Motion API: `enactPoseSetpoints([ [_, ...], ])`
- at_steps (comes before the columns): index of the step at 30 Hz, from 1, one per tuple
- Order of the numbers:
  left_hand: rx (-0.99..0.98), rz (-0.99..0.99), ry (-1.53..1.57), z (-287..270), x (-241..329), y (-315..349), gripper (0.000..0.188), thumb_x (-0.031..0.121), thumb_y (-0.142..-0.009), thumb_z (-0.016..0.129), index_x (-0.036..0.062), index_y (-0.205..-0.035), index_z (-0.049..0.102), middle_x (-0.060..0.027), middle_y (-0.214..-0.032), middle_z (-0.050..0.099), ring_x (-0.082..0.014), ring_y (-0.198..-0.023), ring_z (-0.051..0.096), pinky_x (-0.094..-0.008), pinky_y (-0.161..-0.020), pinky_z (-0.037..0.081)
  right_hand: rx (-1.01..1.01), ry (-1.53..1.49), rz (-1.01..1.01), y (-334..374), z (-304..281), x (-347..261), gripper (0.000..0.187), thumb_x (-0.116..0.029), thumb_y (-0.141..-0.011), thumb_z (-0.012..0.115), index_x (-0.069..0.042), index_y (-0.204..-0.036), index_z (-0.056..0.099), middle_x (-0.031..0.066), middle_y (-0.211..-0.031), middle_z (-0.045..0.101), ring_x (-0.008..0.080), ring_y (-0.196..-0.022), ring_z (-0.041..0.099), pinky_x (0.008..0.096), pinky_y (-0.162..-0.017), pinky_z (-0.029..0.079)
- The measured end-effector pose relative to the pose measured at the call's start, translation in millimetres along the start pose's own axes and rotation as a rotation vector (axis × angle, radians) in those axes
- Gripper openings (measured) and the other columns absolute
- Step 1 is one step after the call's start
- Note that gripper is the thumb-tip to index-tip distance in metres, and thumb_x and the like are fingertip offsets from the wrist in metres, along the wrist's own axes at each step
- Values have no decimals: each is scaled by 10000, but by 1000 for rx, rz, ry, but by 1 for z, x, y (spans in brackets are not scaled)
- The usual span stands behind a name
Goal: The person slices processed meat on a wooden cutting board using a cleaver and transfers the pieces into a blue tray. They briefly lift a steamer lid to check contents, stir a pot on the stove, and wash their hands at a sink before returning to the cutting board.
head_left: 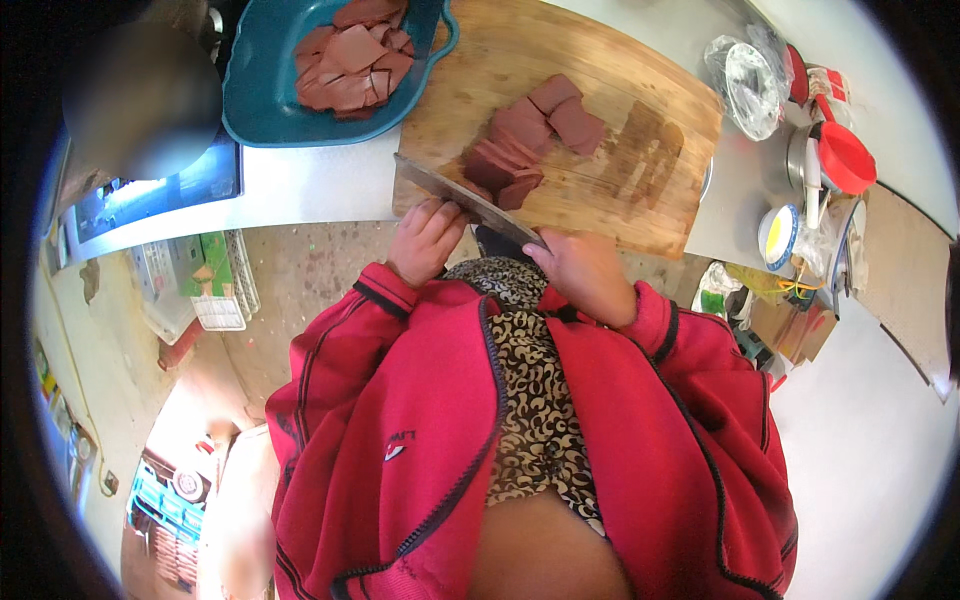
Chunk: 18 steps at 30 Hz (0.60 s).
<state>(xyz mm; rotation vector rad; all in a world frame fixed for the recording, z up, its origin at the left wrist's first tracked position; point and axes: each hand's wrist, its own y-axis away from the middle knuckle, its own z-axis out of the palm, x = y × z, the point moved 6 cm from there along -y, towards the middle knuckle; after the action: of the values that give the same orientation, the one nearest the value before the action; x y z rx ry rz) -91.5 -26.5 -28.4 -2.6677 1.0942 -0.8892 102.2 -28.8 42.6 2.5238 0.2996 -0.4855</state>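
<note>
Reddish-brown slices are lying on the wooden board, just beyond the knife slanting away leftward, which my right hand is holding closed-gripped, while my nearer left hand is resting curled, its hold unclear to me.

Cutting board: wearer's twelve o'clock, on the table.
Slices: on the board, beyond the knife.
Basin: eleven o'clock — more slices inside.
Left hand: eleven o'clock, near the blade.
Right hand: one o'clock — around the handle.
</note>
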Motion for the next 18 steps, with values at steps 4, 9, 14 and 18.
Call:
enactPoseSetpoints([
  [4, 9, 12, -12, 3, -1, 1, 342, 117, -777, 609, 47, -1108, 659, -114, -1195, 604, -321, -1128, 566, -418, -943, 482, 33, -21, 0, -7, 15, 2, 337, -398, -973, 536, -84, -888, 628, 187, -691, 638, 407, -647, 631, 526, -584, 473],
  [9, 20, 44, -29, -5, -2, -9, 351, 131, -774, 612, 54, -1113, 655, -115, -1187, 603, -331, -1112, 573, -429, -936, 483, 99, -106, -14, -8, 6, 7, 331, -387, -972, 542, -76, -894, 622, 195, -684, 631, 423, -641, 618, 530, -581, 465],
  [14, -15, 107, -102, -11, -2, -36, 351, 181, -773, 604, 73, -1104, 651, -95, -1202, 590, -283, -1139, 559, -411, -920, 478, 145, -262, 73, -7, -15, 14, 348, -382, -963, 563, -50, -884, 628, 216, -705, 626, 444, -680, 614, 531, -602, 459],
  [18, -11, 117, -117, -16, 2, -53, 349, 167, -777, 596, 72, -1109, 641, -95, -1188, 595, -285, -1134, 563, -411, -923, 477, 213, -311, 82, 1, -37, 27, 359, -377, -956, 577, -36, -860, 635, 224, -725, 626, 450, -696, 613, 535, -612, 455],
])
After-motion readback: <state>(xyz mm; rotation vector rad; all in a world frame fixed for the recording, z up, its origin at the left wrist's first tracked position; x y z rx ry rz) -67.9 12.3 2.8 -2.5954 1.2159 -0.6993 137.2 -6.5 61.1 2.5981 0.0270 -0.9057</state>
